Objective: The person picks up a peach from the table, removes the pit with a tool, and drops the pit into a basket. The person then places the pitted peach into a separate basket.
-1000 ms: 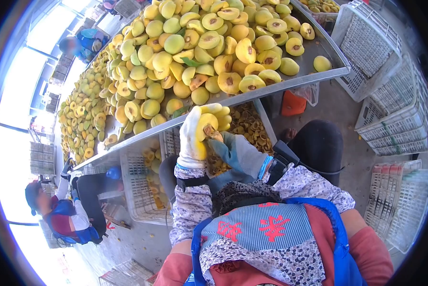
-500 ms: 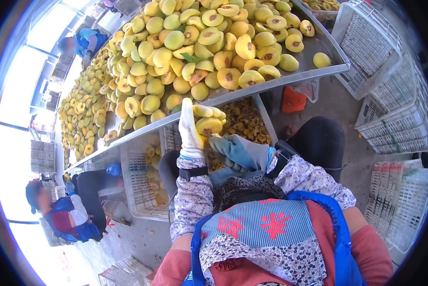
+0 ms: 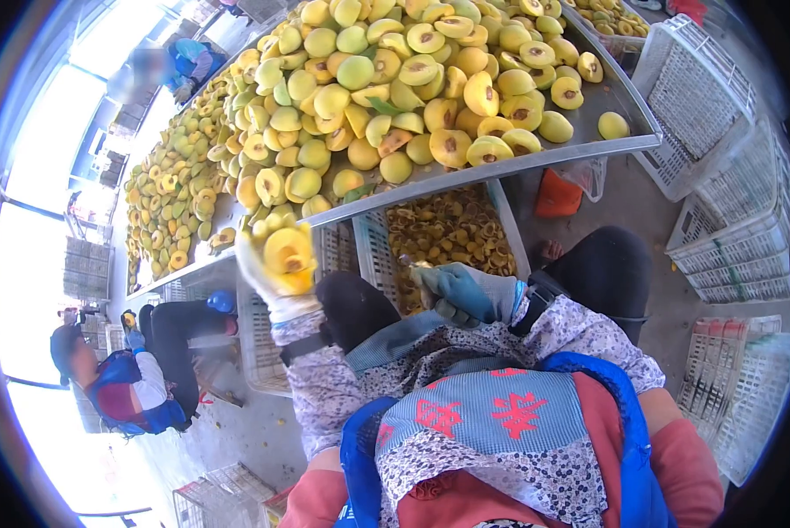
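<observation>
My left hand [image 3: 276, 264], in a white and yellow glove, is at the near edge of the metal table [image 3: 500, 165], with a yellow halved fruit [image 3: 287, 251] lying in its palm and the fingers curled around it. My right hand [image 3: 455, 290], in a blue-grey glove, is above my lap and the near end of a crate [image 3: 452, 229] of brownish scraps. Its fingers are closed round a small tool [image 3: 406, 260], of which only the tip shows. A large heap of halved fruit [image 3: 351, 97] covers much of the table.
Stacked white crates [image 3: 694, 97] stand at the right, with more crates [image 3: 720, 370] below them. An orange bag [image 3: 558, 194] lies under the table. One co-worker [image 3: 131, 378] sits at the left; another [image 3: 188, 66] is at the upper left. A crate [image 3: 258, 343] stands beside my left knee.
My left hand has moved left, away from my right hand, with the halved fruit in it. My right hand stays over my lap. The view has shifted slightly.
</observation>
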A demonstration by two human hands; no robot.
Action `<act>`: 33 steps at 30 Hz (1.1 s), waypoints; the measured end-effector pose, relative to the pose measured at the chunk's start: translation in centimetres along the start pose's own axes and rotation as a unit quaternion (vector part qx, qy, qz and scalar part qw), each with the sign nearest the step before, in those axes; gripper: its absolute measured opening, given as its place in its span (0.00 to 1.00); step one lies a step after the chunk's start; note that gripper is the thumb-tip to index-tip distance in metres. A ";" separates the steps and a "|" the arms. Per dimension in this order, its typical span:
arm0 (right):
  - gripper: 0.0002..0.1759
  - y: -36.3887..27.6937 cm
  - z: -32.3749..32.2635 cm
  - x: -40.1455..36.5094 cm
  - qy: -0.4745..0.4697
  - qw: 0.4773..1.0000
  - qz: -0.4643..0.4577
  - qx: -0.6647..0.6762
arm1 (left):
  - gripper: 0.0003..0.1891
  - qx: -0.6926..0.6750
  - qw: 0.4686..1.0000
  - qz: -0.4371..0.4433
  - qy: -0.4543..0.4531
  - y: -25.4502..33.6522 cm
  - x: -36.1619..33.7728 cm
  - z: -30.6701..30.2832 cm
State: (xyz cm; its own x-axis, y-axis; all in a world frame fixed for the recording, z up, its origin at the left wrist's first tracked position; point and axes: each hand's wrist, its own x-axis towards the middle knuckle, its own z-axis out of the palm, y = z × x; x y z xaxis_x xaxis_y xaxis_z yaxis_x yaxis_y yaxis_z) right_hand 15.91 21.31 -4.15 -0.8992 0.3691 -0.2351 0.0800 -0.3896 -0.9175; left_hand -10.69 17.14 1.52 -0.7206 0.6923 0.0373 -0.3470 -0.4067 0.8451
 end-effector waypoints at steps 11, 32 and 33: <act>0.18 -1.0 3.0 2.0 0.225 0.935 -0.094 -0.256 | 0.25 0.082 0.995 -0.007 -0.065 -4.9 -4.7 6.0; 0.13 3.5 0.0 2.0 0.279 0.854 -0.138 -0.418 | 0.25 0.692 0.678 0.162 -0.186 -4.9 9.0 2.2; 0.14 3.4 -0.1 2.8 0.253 0.873 -0.032 -0.415 | 0.26 0.753 0.587 0.264 -0.136 -10.0 13.4 -1.5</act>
State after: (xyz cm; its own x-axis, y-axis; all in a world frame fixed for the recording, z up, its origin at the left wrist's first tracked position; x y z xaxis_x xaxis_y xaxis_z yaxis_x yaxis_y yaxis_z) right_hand 13.73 21.11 -7.95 -0.6250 0.7751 -0.0929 0.5095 0.3148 -0.8008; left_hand -17.76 29.56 -7.26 -0.2957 0.8592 0.4174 0.9536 0.2399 0.1817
